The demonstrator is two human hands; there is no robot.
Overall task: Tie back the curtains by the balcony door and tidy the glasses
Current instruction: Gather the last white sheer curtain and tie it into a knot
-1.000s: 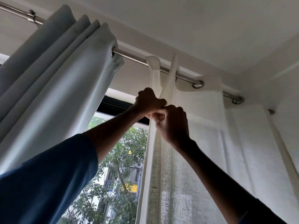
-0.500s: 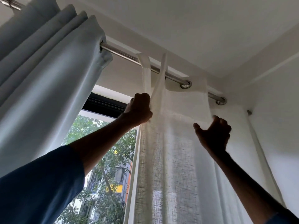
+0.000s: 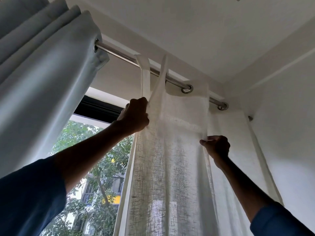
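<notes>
Both closed on the sheer curtain (image 3: 177, 176): left grip (image 3: 134, 116) clutching, right grip (image 3: 217, 148) pinching.

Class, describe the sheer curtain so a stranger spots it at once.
Follow the steel rod below the ceiling rightwards. The sheer curtain hangs there, held by the left hand and right hand. Unlike the opaque grey curtain beside it, daylight shows through it.
</notes>
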